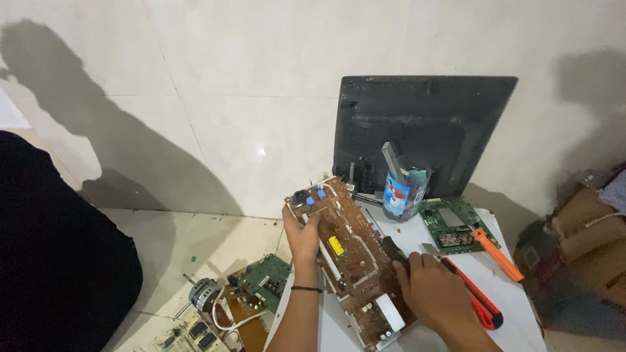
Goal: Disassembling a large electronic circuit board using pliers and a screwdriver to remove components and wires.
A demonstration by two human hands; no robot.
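My left hand (301, 236) grips the left edge of a long brown circuit board (349, 254), holding it tilted above a white table (521, 306). The board carries blue parts, a yellow part and a metal block. My right hand (435, 296) rests at the board's right edge and holds a dark-handled tool (394, 249) whose tip touches the board. A red utility knife (475, 294) lies just right of my right hand.
A black monitor back (424, 124) leans on the tiled wall. Before it stand a cut plastic bottle with tools (403, 192), a green circuit board (453, 225) and an orange-handled tool (497, 253). Boards and a small motor (203, 294) lie on the floor. Cardboard boxes (587, 228) sit right.
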